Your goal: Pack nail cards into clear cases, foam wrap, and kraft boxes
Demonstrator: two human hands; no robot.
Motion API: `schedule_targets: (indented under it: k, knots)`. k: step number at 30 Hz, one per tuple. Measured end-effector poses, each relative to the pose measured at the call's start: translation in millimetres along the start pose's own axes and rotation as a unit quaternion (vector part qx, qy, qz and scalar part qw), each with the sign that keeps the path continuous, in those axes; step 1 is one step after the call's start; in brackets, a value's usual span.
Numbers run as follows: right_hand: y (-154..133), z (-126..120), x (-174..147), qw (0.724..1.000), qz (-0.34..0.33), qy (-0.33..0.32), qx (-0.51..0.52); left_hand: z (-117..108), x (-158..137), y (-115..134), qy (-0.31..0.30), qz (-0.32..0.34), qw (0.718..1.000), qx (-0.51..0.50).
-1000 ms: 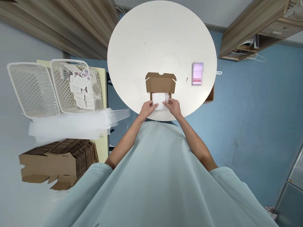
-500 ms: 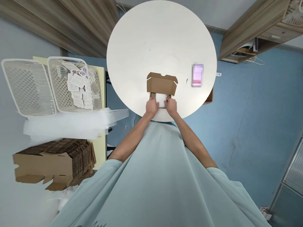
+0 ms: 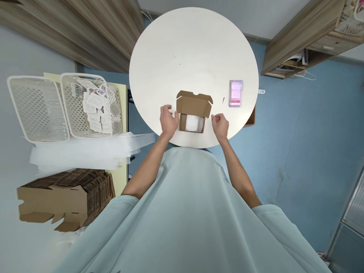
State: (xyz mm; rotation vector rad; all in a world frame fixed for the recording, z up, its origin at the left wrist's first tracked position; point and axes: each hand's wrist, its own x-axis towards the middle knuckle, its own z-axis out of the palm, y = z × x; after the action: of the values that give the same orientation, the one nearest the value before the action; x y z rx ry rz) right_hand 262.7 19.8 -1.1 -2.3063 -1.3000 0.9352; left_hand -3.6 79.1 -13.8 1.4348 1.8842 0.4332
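An open brown cardboard box (image 3: pixel 182 123) lies near the front edge of the round white table (image 3: pixel 196 49). Its lid (image 3: pixel 194 104) stands raised on the far side. Inside rests a white, flat-looking item (image 3: pixel 192 123), its kind too unclear to tell. My left hand (image 3: pixel 168 120) is just left of the box, fingers bent and thumb apart, holding nothing. To the right of the box, my right hand (image 3: pixel 220 126) hovers with loosely curled fingers and a gap at the fingertips; nothing shows in it.
A blurred-out phone-like object (image 3: pixel 236 93) lies on the table's right part. At left, a side table carries a white basket (image 3: pixel 68 110) of printed packets, white sheets (image 3: pixel 79 153) and a stack of flattened cardboard boxes (image 3: pixel 54 201). A wooden cabinet (image 3: pixel 295 38) stands at the far right.
Both hands have come out of the box and moved apart, left hand to the left and right hand to the right. The white item inside is now uncovered.
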Motion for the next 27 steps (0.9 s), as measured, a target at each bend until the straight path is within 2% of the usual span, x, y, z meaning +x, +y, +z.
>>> schedule_targets:
  k: [2,5,7,10,14,19,23,27]
  knots:
    - [2.1,-8.8,12.3,0.999,-0.001,0.007,0.046,-5.0,24.8,-3.4,0.004,0.0,0.998,-0.065]
    - [-1.0,-6.7,34.0,0.992,-0.002,-0.026,0.126,-2.0,53.7,-4.5,-0.04,-0.003,0.988,-0.146]
    - [-4.4,0.1,46.3,0.985,0.001,-0.052,0.162,2.2,62.3,-3.7,-0.075,-0.001,0.981,-0.178]
    - [-7.4,9.5,57.4,0.98,-0.002,-0.084,0.181,5.1,61.9,-2.0,-0.107,-0.002,0.975,-0.196]
    - [-8.6,14.3,60.6,0.975,-0.011,-0.109,0.192,2.3,53.7,-0.4,-0.109,-0.004,0.975,-0.193]
    - [-20.3,10.8,56.7,0.974,-0.064,-0.101,0.193,-0.3,49.0,4.4,-0.114,0.008,0.972,-0.206]
    - [-33.9,3.7,52.7,0.973,-0.104,-0.094,0.183,-0.7,46.2,12.3,-0.118,0.043,0.965,-0.232]
    - [-32.6,0.8,46.5,0.974,-0.12,-0.085,0.172,1.8,37.8,14.9,-0.111,0.053,0.962,-0.245]
